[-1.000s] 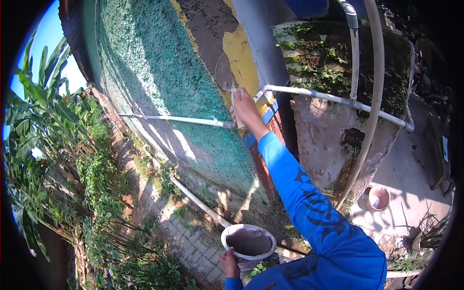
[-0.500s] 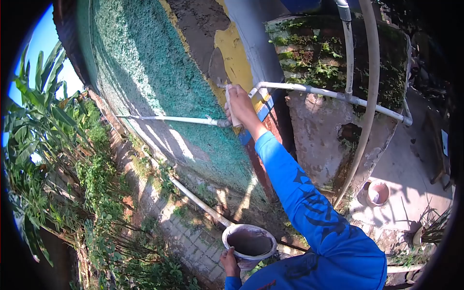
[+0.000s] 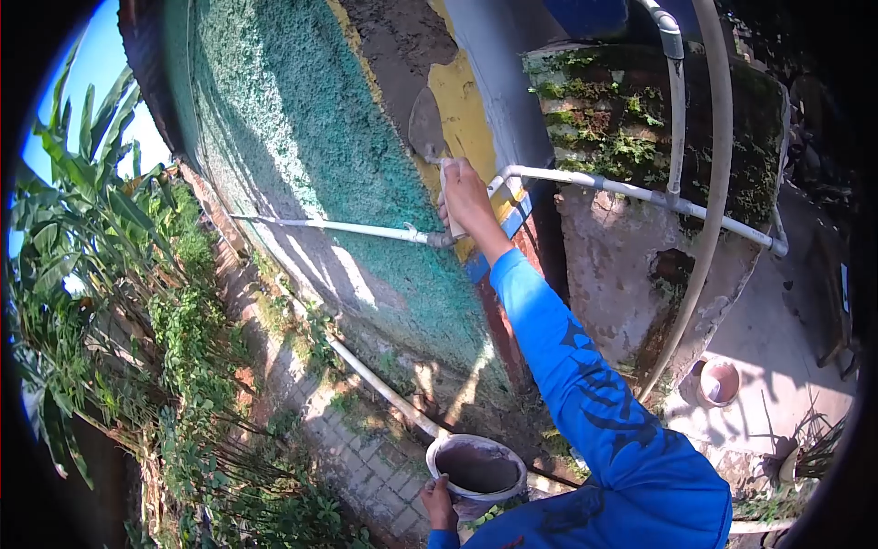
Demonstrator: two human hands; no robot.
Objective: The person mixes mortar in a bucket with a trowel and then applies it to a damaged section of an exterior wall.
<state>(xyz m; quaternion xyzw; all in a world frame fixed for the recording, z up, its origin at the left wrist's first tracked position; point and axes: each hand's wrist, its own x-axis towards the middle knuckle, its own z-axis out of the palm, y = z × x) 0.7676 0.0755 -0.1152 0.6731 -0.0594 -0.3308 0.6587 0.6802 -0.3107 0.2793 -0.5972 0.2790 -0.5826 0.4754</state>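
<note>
My right hand (image 3: 468,201) is closed round the pale handle of a trowel (image 3: 426,123). The trowel's rounded blade lies against the wall corner, at the lower end of a grey-brown mortar patch (image 3: 393,41). Yellow paint (image 3: 462,105) borders the patch on one side and rough green wall (image 3: 311,128) on the other. Low in the view, my left hand (image 3: 439,501) grips the rim of a bucket (image 3: 477,468), thumb over the edge. Grey residue coats the bucket's inside, and its bottom is in shadow.
A white pipe (image 3: 604,183) runs round the corner just below my right hand, joined by an upright pipe (image 3: 675,119). A hose (image 3: 709,210) hangs on the right. Another bucket (image 3: 718,382) stands on the paving behind. Plants (image 3: 101,274) crowd the left side beside a brick path (image 3: 366,476).
The view has shifted slightly, so the wall and pipes sit further right. The trowel blade has moved a little up along the mortar patch. Both hands keep their holds.
</note>
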